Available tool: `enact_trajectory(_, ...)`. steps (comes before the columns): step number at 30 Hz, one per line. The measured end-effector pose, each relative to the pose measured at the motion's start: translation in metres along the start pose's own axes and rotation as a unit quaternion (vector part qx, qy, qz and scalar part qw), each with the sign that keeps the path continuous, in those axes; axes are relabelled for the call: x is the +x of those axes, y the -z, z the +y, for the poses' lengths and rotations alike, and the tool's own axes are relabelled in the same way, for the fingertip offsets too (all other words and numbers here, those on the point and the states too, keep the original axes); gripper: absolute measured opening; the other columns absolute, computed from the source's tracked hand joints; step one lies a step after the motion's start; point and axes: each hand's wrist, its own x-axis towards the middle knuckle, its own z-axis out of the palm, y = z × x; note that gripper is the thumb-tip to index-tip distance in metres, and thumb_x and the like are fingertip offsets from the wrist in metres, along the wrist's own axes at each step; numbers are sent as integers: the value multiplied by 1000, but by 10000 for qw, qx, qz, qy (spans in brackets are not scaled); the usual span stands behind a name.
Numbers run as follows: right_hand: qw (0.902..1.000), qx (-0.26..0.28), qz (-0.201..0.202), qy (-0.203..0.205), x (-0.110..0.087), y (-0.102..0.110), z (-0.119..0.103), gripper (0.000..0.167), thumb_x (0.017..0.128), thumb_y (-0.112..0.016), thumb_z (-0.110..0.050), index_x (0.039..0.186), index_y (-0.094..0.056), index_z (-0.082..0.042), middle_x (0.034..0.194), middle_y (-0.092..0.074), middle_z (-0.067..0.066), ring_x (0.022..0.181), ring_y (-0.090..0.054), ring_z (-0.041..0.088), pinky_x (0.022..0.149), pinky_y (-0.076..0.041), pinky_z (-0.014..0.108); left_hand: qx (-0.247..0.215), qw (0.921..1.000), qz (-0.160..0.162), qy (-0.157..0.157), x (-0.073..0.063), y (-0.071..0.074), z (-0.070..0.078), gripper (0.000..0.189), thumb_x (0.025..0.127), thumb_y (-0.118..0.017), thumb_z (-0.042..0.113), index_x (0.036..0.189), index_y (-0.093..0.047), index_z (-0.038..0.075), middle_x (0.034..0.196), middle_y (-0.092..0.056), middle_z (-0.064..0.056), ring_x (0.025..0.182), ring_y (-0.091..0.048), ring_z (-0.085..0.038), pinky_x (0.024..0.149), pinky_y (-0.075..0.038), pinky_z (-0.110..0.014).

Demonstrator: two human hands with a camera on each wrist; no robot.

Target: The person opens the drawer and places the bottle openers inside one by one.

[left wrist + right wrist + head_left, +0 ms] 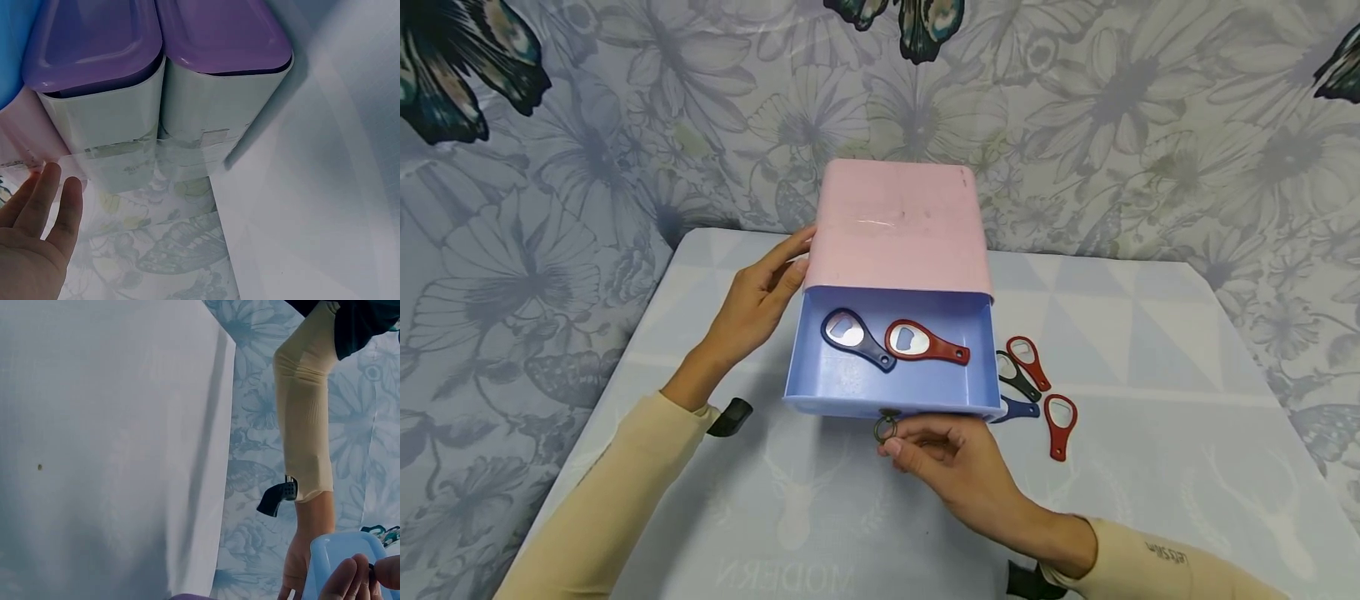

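A pink box [898, 225] has its blue drawer [850, 385] pulled out towards me. Inside lie a dark blue bottle opener [865, 343] and a red bottle opener [951, 352], their heads side by side. My left hand [745, 312] rests against the box's left side with fingers extended; the left wrist view shows those fingers [44, 203] along the pink wall. Thumb and fingers of my right hand [966, 467] pinch the metal ring pull [885, 429] at the drawer's front. In the right wrist view, the right fingers [350, 581] overlap the drawer front.
On the table right of the drawer lie several more bottle openers: red ones [1060, 427], a black one [1018, 379] and a blue one [1021, 410], partly hidden by the drawer. In the left wrist view, pale boxes [103, 122] with purple drawers [100, 40] adjoin the pink one. A patterned wall [1112, 150] stands behind.
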Motion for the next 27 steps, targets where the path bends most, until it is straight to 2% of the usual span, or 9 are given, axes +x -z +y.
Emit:
enact_trajectory(7, 9998, -177, 107, 84, 13, 6, -10, 16, 97, -66, -9, 107, -71, 1, 104, -74, 17, 88, -73, 16, 81, -61, 31, -10, 10000, -27, 11, 1, 1, 0, 48, 107, -49, 28, 152, -39, 43, 151, -51, -1, 130, -58, -24, 108, -46, -50)
enact_trajectory(15, 9983, -447, 326, 160, 38, 16, -15, 15, 97, -67, -15, 105, -73, -3, 103, -75, 11, 89, -72, 20, 80, -60, 32, 8, 10000, -38, 36, 2, 1, 1, 47, 108, -48, 30, 152, -39, 43, 151, -51, -1, 130, -58, -23, 108, -46, -49)
enact_trajectory(20, 9964, -657, 462, 283, 50, 20, -15, 13, 97, -68, -14, 102, -75, -4, 100, -75, 12, 86, -71, 18, 79, -60, 32, -45, 10000, -65, 10, 1, 1, 1, 47, 108, -47, 28, 153, -38, 42, 151, -51, -2, 129, -59, -23, 107, -48, -48)
enact_trajectory(27, 9962, -686, 474, 242, 60, 23, -14, 14, 97, -67, -14, 102, -75, -3, 100, -75, 15, 87, -72, 26, 79, -60, 32, -26, 10000, -55, 29, 0, 1, 1, 48, 108, -47, 29, 153, -38, 41, 151, -50, -1, 128, -60, -23, 106, -48, -48)
